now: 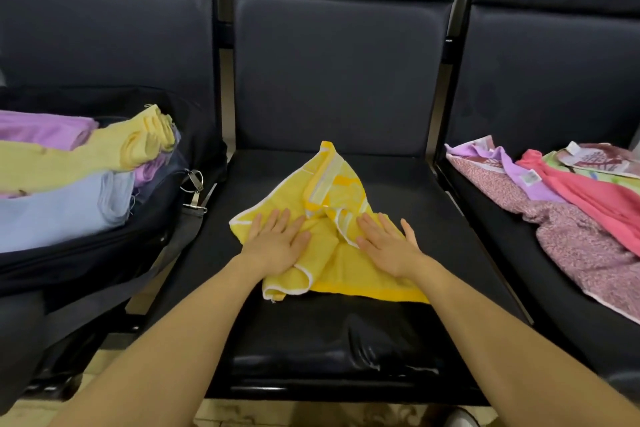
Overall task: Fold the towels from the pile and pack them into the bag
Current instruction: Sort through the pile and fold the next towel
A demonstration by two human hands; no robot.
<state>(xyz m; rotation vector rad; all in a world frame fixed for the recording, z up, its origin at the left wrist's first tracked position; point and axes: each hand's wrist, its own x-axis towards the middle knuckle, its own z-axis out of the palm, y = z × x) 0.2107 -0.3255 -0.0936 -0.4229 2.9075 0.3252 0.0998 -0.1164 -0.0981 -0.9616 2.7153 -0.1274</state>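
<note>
A yellow towel (332, 204) with white and orange stripes lies crumpled on the middle black seat (398, 329). My left hand (277, 239) rests flat on the towel's left part, fingers straight. My right hand (388, 243) lies flat on its right part, fingers spread. On the left seat an open dark bag (104, 253) holds folded towels (69, 163) in purple, yellow and light blue. On the right seat lies the pile of unfolded towels (568, 198), pink, purple and patterned.
Three dark padded seats stand in a row with upright backrests (339, 62). A metal clip and strap (192, 191) hang from the bag's right side. Tiled floor (242, 416) shows below the seat's front edge.
</note>
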